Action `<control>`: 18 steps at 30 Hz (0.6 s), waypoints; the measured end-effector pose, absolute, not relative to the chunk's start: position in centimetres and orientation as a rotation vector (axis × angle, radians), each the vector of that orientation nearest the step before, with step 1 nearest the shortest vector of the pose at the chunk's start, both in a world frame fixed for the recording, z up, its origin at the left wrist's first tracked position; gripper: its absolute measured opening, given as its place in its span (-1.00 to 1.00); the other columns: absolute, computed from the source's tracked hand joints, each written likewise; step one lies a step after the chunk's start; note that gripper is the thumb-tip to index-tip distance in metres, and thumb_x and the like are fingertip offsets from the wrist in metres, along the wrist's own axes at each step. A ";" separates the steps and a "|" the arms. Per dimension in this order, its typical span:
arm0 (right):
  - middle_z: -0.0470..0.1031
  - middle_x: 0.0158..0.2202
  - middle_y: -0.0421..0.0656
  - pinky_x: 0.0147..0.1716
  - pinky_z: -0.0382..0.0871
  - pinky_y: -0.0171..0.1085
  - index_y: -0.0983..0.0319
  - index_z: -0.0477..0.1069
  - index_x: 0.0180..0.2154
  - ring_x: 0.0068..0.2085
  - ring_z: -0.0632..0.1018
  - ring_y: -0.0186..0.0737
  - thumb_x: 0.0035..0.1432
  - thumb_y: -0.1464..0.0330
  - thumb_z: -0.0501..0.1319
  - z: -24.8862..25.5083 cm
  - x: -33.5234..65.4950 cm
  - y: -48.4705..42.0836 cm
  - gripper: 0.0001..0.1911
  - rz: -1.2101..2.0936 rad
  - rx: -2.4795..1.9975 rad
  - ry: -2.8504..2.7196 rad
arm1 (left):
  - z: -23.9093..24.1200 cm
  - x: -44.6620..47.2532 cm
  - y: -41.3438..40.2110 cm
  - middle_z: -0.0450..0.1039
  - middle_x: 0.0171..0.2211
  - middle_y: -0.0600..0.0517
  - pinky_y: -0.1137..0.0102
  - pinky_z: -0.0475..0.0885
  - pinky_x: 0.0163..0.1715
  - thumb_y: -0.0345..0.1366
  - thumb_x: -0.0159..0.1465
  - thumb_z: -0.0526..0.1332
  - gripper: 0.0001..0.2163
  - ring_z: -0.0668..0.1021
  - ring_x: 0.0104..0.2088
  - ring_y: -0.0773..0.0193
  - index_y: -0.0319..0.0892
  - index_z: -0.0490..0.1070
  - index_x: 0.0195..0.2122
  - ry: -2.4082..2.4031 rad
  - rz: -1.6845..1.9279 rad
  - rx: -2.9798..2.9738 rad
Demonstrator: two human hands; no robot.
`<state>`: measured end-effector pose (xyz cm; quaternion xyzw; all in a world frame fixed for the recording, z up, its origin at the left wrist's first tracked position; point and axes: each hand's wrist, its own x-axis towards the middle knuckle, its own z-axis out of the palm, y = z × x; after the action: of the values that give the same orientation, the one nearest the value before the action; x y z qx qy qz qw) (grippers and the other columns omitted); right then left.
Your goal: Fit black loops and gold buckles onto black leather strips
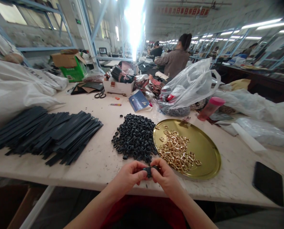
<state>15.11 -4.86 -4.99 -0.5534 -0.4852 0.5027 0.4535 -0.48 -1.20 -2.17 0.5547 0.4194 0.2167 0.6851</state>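
Observation:
At the table's front edge, my left hand (131, 174) and my right hand (165, 174) meet, both closed in a pinch. Between their fingertips is a small black strap piece (148, 172), partly covered by the fingers, so its full shape is hidden. Just beyond the hands lies a heap of small black strap loops (135, 136). To the right of that heap, a round gold tray (207, 159) carries a pile of shiny gold metal buckles (177, 152). Long flat black strips (67, 133) lie stacked on the left side of the table.
Scissors (100, 94), a blue booklet (139, 101) and a white box (119, 86) lie farther back. A clear plastic bag (191, 86) and a pink-lidded bottle (211, 108) stand behind the tray. A black phone-like slab (268, 183) is at right. A person (176, 58) works beyond.

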 end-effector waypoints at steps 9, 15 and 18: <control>0.32 -0.52 -0.27 -0.51 0.15 -0.37 0.21 0.29 -0.36 -0.49 0.33 -0.34 0.04 0.45 0.05 -4.1 16.3 -6.8 -0.91 1.018 -1.484 -1.819 | -2.7 -0.5 -2.1 0.39 -0.58 0.11 0.52 0.25 -0.53 -0.34 0.01 0.16 -0.84 0.39 -0.58 0.42 -0.29 0.41 -0.39 0.914 0.308 1.210; 0.35 -0.42 -0.23 -0.39 0.22 -0.34 0.21 0.25 -0.31 -0.37 0.37 -0.30 0.13 0.39 0.01 -5.2 16.1 -7.9 -0.91 1.126 -1.427 -1.726 | -3.8 -0.7 -2.6 0.44 -0.46 0.07 0.50 0.28 -0.50 -0.27 0.04 0.16 -0.74 0.43 -0.55 0.38 -0.26 0.38 -0.25 0.901 0.287 1.255; 0.33 -0.42 -0.22 -0.38 0.23 -0.33 0.21 0.23 -0.31 -0.37 0.37 -0.29 0.18 0.32 -0.03 -6.1 15.9 -8.2 -0.87 1.094 -1.421 -1.615 | -3.6 -0.8 -2.3 0.42 -0.52 0.09 0.52 0.26 -0.54 -0.26 0.06 0.12 -0.80 0.44 -0.56 0.37 -0.24 0.38 -0.33 0.940 0.233 1.421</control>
<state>15.89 -8.20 -6.09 -0.5502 -0.6253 0.4237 0.3560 -0.84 -2.34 -3.62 0.6263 0.4140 0.1028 0.6526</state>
